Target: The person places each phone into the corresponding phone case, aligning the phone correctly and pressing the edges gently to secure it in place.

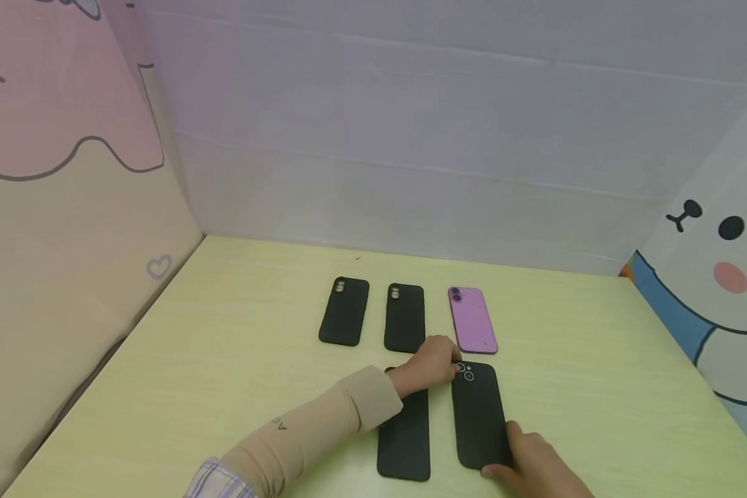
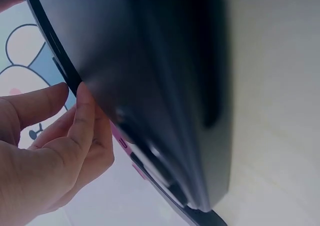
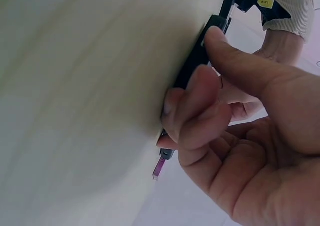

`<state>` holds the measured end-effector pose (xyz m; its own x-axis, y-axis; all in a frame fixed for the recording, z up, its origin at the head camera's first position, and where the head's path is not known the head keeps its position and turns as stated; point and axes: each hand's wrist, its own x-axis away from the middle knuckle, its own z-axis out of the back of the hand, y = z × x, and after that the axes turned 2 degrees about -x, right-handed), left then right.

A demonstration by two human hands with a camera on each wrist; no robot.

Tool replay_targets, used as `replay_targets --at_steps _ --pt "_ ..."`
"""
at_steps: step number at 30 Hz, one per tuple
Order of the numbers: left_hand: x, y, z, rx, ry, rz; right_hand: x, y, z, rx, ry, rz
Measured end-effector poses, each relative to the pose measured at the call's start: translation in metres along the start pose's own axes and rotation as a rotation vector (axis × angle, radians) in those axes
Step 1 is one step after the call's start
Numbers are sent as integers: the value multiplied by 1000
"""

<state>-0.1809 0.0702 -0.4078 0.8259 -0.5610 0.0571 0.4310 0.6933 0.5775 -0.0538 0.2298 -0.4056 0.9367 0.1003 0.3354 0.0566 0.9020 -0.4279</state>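
A black phone with two ringed lenses set diagonally lies back up at the front right of the table. My left hand pinches its upper left corner by the lenses. At the lower right corner, my right hand holds it with the thumb on one edge and fingers on another. The right wrist view shows curled fingers and thumb along the edge of the black phone. A second black phone lies partly hidden beneath my left forearm. Just behind the held phone is a purple phone.
Two black phones or cases, one at the left and one in the middle, lie in the back row beside the purple phone. The pale yellow table meets a white back wall and printed side panels.
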Motion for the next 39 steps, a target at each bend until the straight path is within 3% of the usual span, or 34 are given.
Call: replay_targets --at_steps 11,17,21,25,30,35,39 --pt "6 0 4 6 -41 -23 -6 -2 2 36 -85 -111" --pt "16 -3 15 58 -31 15 -5 0 12 34 -89 -122" --pt "25 -9 27 63 11 30 -6 -1 26 33 -13 -64" --pt "37 -18 37 61 82 53 -8 -4 41 6 131 60" --pt "54 -25 42 -30 155 123 -19 -11 54 -37 293 206" --pt "72 -24 41 -118 160 217 -40 -22 62 -50 374 304" --pt "85 -18 36 -218 149 242 -59 -33 66 -52 401 363"
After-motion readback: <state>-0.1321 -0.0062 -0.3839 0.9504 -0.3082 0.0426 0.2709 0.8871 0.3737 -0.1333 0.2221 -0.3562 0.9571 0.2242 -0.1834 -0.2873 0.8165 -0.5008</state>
